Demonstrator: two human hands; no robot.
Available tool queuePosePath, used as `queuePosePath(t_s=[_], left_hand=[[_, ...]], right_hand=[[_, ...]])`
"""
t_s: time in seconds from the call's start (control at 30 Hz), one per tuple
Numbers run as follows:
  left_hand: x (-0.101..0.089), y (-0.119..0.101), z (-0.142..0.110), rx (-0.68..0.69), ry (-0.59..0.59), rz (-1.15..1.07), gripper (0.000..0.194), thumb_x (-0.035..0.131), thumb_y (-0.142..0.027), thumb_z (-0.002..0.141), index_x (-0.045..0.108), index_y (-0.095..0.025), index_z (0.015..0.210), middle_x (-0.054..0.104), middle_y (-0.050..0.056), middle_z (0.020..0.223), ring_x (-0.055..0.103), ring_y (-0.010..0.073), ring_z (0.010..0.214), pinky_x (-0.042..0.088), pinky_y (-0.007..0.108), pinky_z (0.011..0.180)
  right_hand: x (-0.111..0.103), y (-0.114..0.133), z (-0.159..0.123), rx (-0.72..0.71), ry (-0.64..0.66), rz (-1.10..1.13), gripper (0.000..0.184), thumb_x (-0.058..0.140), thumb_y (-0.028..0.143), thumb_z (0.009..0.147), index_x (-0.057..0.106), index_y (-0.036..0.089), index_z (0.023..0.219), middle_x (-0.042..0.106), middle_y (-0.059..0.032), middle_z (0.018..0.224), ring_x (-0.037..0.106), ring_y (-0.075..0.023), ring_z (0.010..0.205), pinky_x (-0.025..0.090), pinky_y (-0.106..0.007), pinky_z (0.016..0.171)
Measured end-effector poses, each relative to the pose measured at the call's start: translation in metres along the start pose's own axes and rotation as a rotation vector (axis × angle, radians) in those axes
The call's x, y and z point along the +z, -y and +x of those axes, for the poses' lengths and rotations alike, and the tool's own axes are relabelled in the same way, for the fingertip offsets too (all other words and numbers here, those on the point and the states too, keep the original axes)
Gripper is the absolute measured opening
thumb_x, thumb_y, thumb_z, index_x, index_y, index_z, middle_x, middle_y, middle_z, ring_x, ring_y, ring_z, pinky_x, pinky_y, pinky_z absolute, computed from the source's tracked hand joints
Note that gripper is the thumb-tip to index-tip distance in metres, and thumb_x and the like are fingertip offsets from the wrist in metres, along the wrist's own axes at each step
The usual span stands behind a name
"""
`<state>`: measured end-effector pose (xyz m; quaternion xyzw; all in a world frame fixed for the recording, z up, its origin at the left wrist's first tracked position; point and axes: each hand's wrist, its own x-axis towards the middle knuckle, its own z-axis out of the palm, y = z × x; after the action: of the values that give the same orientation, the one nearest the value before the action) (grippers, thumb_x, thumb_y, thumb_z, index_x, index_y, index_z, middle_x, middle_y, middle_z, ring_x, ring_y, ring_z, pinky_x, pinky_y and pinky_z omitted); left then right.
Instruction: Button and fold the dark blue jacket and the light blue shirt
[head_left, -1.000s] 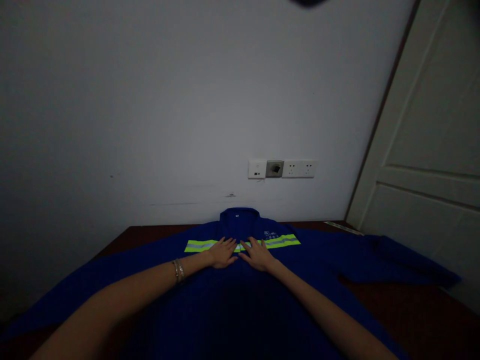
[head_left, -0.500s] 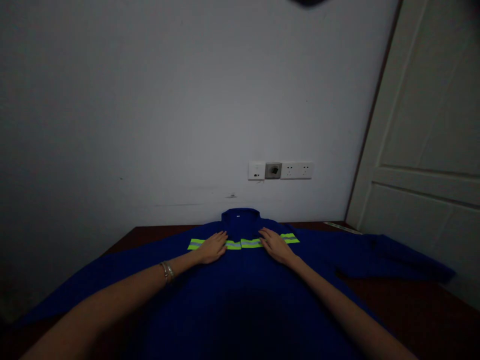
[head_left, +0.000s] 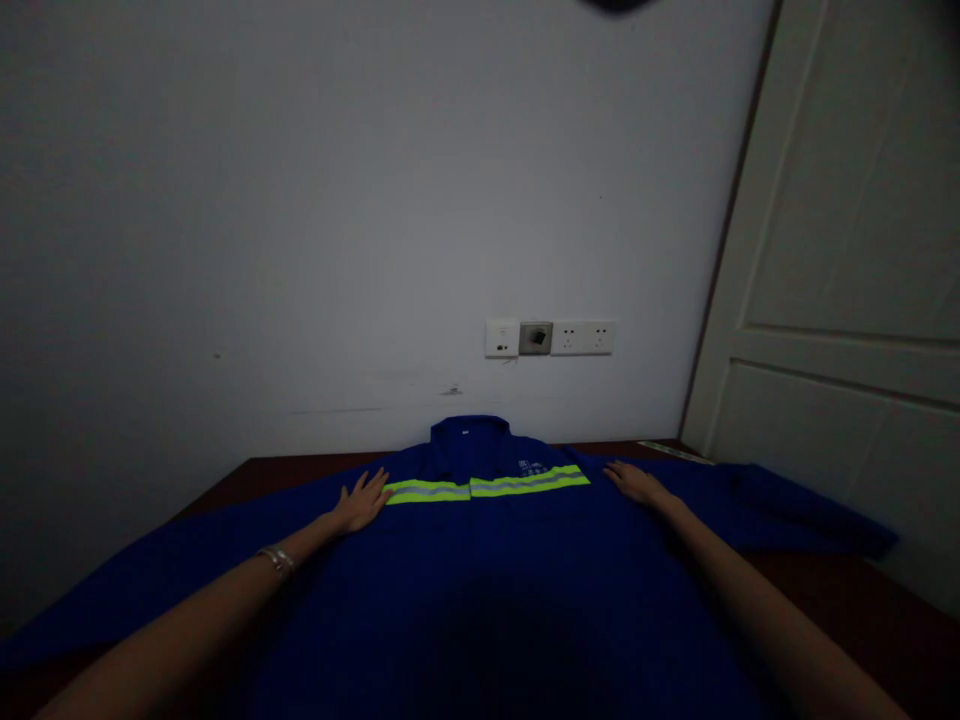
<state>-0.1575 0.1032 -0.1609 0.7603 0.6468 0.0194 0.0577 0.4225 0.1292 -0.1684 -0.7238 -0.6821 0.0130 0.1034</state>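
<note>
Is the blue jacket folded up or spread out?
Spread out: the blue jacket lies across the table, its sleeves reaching out to both sides.

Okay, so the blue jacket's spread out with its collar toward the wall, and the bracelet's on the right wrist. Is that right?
Not quite: the head view shows the bracelet on the left wrist. The blue jacket is spread out, collar toward the wall.
</note>
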Motion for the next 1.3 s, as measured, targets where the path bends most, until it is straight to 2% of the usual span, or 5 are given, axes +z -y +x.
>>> queuePosePath(t_s=[0.13, 0.33, 0.6, 0.9, 1.3], left_hand=[[-0.001, -0.003, -0.001, -0.023, 0.023, -0.017, 0.067, 0.008, -0.057, 0.086, 0.014, -0.022, 0.142, 0.007, 0.006, 0.148, 0.008, 0.0347, 0.134, 0.017, 0.068, 0.094], [0.002, -0.004, 0.0, -0.047, 0.009, -0.016, 0.068, 0.009, -0.058, 0.085, 0.013, -0.021, 0.142, 0.007, 0.005, 0.148, 0.01, 0.0383, 0.133, 0.018, 0.072, 0.091], [0.003, -0.007, -0.001, -0.06, -0.005, -0.003, 0.064, 0.01, -0.055, 0.087, 0.016, -0.023, 0.142, 0.009, 0.004, 0.148, 0.01, 0.0384, 0.133, 0.018, 0.072, 0.091], [0.003, -0.009, -0.005, -0.045, -0.038, -0.023, 0.065, 0.01, -0.055, 0.086, 0.017, -0.023, 0.142, 0.01, 0.003, 0.148, 0.011, 0.0371, 0.133, 0.017, 0.069, 0.095], [0.003, -0.008, -0.007, -0.042, -0.044, -0.01, 0.064, 0.01, -0.056, 0.087, 0.019, -0.024, 0.142, 0.012, 0.004, 0.148, 0.013, 0.0357, 0.133, 0.017, 0.066, 0.097]], right_hand=[[0.016, -0.013, -0.002, 0.066, 0.073, -0.048, 0.053, 0.024, 0.045, 0.09, 0.035, 0.021, 0.136, 0.028, -0.0073, 0.144, 0.025, -0.0254, 0.132, 0.021, -0.053, 0.102], [0.022, -0.022, 0.0, 0.155, 0.066, -0.073, 0.059, 0.02, 0.05, 0.089, 0.031, 0.018, 0.137, 0.025, -0.0081, 0.145, 0.022, -0.0262, 0.132, 0.018, -0.055, 0.103], [-0.001, 0.0, 0.002, 0.198, 0.076, -0.097, 0.046, 0.034, 0.038, 0.087, 0.059, 0.009, 0.112, 0.053, -0.0217, 0.122, 0.05, -0.0361, 0.11, 0.032, -0.058, 0.09], [-0.012, 0.077, 0.061, -0.207, -0.057, 0.073, 0.041, 0.028, 0.026, 0.091, 0.057, 0.011, 0.115, 0.057, -0.0133, 0.12, 0.051, -0.0184, 0.111, 0.034, -0.025, 0.094], [0.013, 0.121, 0.111, -0.428, 0.083, 0.153, 0.033, 0.042, 0.028, 0.085, 0.067, 0.012, 0.098, 0.067, -0.0111, 0.099, 0.061, -0.0189, 0.091, 0.042, -0.024, 0.081]])
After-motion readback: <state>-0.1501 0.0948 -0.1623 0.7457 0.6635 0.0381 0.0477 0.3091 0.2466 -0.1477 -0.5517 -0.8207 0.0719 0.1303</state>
